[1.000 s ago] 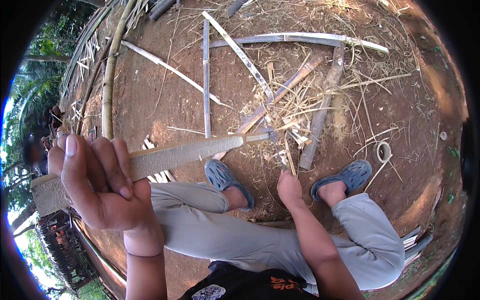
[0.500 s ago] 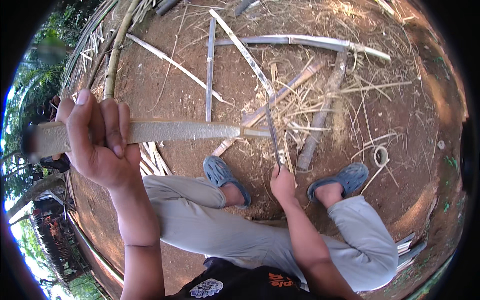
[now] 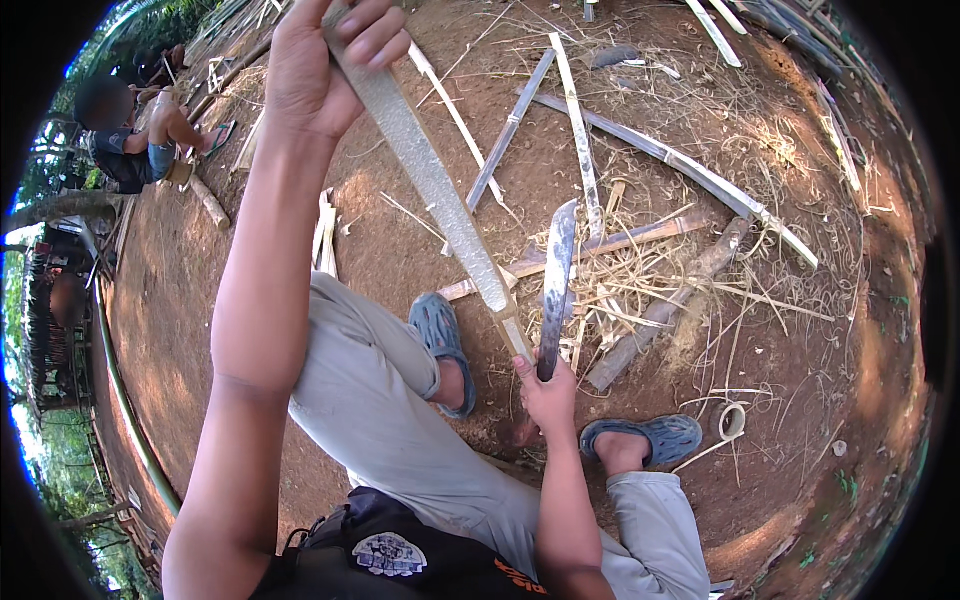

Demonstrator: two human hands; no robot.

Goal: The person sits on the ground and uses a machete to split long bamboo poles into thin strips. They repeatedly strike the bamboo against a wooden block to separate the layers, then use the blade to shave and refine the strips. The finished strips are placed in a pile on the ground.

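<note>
Over the dirt ground (image 3: 820, 400), my left hand (image 3: 325, 60) grips a bamboo slat (image 3: 440, 200), my right hand (image 3: 545, 395) a knife (image 3: 556, 280); shavings lie about, the slat looks only partly trimmed.

The left hand (image 3: 325, 65) grips the upper end of a long bamboo strip (image 3: 430, 185), which slants down to the right toward the right hand (image 3: 545, 395). That hand holds a knife (image 3: 557, 285), its blade pointing away, just right of the strip's lower end. Two feet in sandals (image 3: 440, 340) flank the right hand (one left, one right). Beyond the knife, bamboo poles (image 3: 650, 160) and shavings (image 3: 640, 285) lie on the ground (image 3: 800, 400). Another person (image 3: 135, 135) sits far left.
</note>
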